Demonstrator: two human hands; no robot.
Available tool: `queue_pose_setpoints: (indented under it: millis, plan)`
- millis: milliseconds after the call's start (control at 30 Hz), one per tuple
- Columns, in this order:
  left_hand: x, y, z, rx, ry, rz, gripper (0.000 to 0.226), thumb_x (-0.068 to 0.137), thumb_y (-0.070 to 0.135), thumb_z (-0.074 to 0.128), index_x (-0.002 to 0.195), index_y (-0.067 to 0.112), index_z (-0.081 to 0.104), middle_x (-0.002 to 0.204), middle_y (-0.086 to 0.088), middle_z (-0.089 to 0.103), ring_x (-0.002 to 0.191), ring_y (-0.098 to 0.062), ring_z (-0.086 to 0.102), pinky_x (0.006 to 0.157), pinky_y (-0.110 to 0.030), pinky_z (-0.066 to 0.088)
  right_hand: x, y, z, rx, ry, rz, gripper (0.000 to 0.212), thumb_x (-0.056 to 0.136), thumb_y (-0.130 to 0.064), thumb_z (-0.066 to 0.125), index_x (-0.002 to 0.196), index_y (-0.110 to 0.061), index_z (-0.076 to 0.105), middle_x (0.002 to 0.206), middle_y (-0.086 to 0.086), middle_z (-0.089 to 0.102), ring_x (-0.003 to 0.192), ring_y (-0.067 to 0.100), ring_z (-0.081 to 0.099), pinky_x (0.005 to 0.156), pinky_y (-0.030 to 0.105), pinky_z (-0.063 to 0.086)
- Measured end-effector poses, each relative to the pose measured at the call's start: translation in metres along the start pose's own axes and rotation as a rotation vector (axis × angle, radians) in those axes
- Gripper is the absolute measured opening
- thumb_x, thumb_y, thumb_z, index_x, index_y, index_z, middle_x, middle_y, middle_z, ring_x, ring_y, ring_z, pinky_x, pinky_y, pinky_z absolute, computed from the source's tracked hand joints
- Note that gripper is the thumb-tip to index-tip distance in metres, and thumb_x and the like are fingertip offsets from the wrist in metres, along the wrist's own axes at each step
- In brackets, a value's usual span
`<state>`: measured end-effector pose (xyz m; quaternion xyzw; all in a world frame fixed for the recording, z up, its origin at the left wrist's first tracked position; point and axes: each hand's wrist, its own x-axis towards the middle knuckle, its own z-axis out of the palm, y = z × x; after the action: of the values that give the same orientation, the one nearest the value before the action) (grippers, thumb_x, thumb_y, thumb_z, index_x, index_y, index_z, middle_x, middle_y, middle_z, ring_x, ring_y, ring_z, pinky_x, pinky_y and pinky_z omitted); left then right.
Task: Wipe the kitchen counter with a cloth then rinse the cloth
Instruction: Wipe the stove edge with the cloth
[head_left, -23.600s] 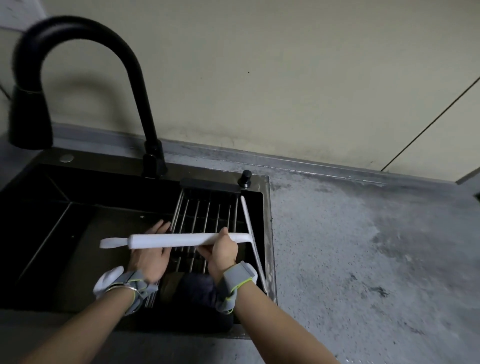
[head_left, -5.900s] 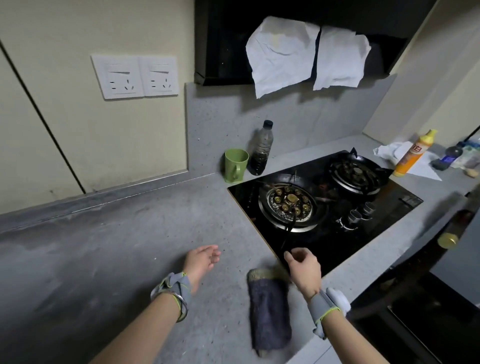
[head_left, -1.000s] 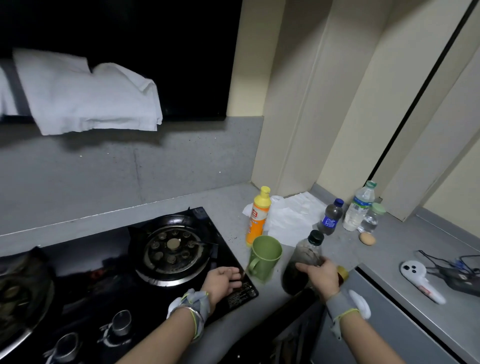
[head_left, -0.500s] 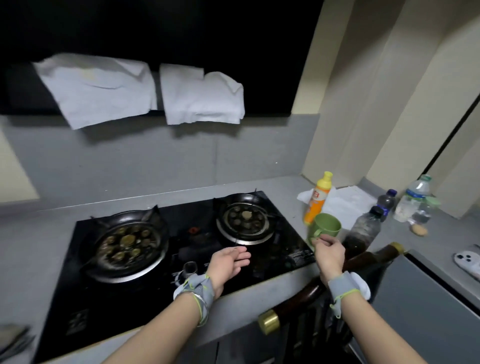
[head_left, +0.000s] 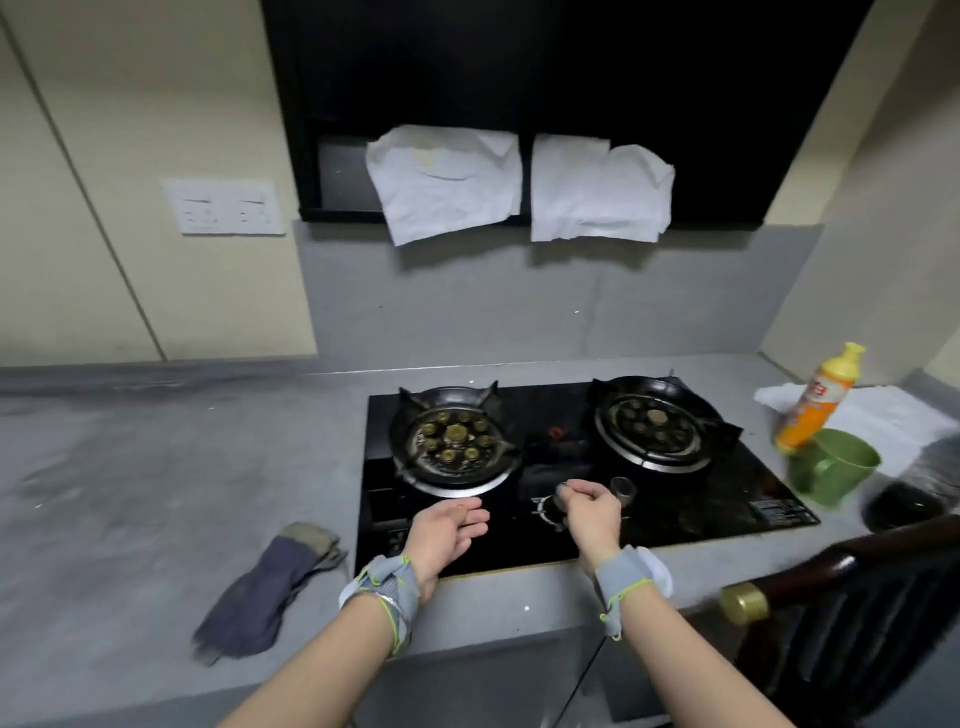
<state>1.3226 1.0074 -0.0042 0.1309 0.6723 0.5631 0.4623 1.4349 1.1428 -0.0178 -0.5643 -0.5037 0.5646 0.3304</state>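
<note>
cloth on counter, left of left hand

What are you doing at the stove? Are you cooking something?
No cooking: both burners of the black glass gas hob are bare. The person's left hand hovers open over its front edge. The right hand, fingers curled, is by the control knobs; whether it touches one is unclear. The dark blue wiping cloth lies untouched on the grey stone counter, left of the hob. A green plastic mug stands to the right.
</note>
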Motion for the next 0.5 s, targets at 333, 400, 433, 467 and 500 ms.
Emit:
queue_pose_setpoints:
  millis: [333,400,433,467,500]
  plan:
    - [-0.005,-0.028,-0.129,-0.185,0.378,0.042,0.029,0.101,0.002,0.032,0.121,-0.004,0.052,0.077,-0.004,0.057,0.037,0.007,0.055,0.039,-0.006,0.033,-0.076,0.035,0.133,-0.171,-0.334,0.039,0.020,0.082,-0.019,0.068,0.097,-0.011,0.057,0.079,0.006,0.064,0.097,0.030,0.062,0.093,0.044,0.049]
    - [-0.007,-0.034,-0.152,-0.207,0.456,0.030,0.025,0.101,0.001,0.031,0.114,0.002,0.052,0.073,-0.004,0.056,0.034,0.005,0.054,0.034,-0.005,0.030,-0.090,0.042,0.154,-0.234,-0.387,0.050,0.034,0.081,-0.025,0.071,0.107,-0.008,0.057,0.093,0.013,0.066,0.101,0.033,0.062,0.093,0.044,0.049]
    - [-0.007,-0.037,-0.163,-0.217,0.483,0.018,0.023,0.101,0.001,0.030,0.108,0.004,0.052,0.069,-0.002,0.057,0.032,0.005,0.053,0.032,-0.005,0.029,-0.096,0.046,0.163,-0.261,-0.405,0.065,0.040,0.079,-0.028,0.072,0.110,-0.008,0.056,0.100,0.016,0.066,0.101,0.032,0.062,0.092,0.044,0.049]
    - [-0.008,-0.040,-0.172,-0.233,0.505,-0.001,0.023,0.101,0.000,0.030,0.101,0.004,0.053,0.062,0.000,0.059,0.031,0.004,0.052,0.031,-0.005,0.030,-0.102,0.049,0.171,-0.297,-0.418,0.077,0.044,0.078,-0.032,0.072,0.111,-0.008,0.055,0.107,0.018,0.065,0.101,0.031,0.061,0.090,0.043,0.048]
    - [-0.008,-0.043,-0.182,-0.245,0.523,-0.019,0.027,0.101,0.001,0.029,0.093,0.005,0.054,0.054,0.003,0.060,0.030,0.003,0.052,0.030,-0.005,0.030,-0.107,0.053,0.179,-0.343,-0.432,0.083,0.047,0.077,-0.035,0.073,0.111,-0.009,0.054,0.111,0.019,0.063,0.102,0.030,0.061,0.088,0.042,0.048]
